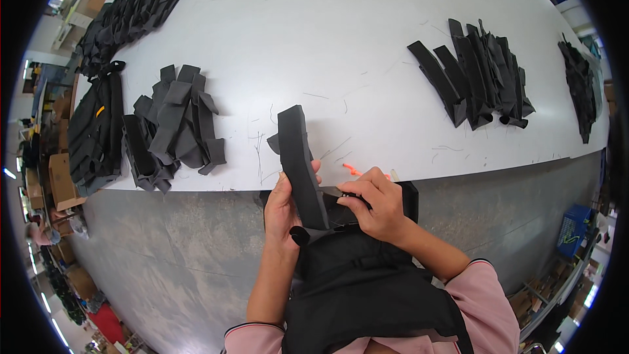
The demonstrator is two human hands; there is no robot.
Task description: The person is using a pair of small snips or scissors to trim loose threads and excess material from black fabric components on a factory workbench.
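Observation:
My left hand (284,206) is closed around a black padded fabric strip (299,151), which stands up over the table's front edge. Its lower end curls near my wrist in a dark rolled loop (300,235). To the right of the strip, my right hand (377,204) is pinched, thumb against fingers, on a small dark piece I cannot make out. Just beyond those fingers, a thin orange item (352,170) lies at the table edge, partly hidden by the hand.
On the white table (288,39), bundles of black strips lie at the left (187,115), far left (134,16) and right (481,75). A black bag (98,128) with an orange tag rests at the left edge. Loose threads (337,147) are scattered about. A blue crate (574,229) stands at the right.

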